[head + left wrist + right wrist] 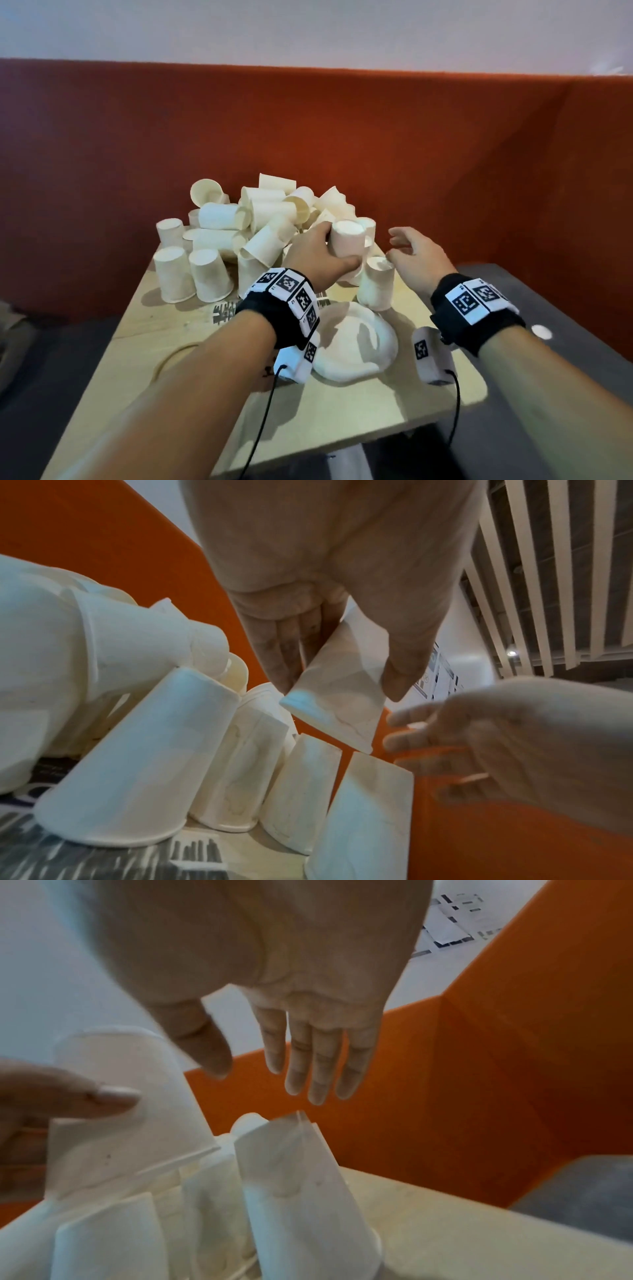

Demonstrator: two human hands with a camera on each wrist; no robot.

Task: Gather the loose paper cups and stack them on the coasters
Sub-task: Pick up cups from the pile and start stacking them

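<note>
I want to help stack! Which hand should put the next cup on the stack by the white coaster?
Probably the left hand: it already grips an upside-down cup near the stack. The right hand is open, holding nothing.

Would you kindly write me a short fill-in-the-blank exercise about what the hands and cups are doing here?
1. The left hand grips one paper ____.
2. The right hand holds ____.
3. The held cup is turned ____ down.
4. The pile lies against an ____ partition.

Missing words: cup; nothing; mouth; orange
</note>
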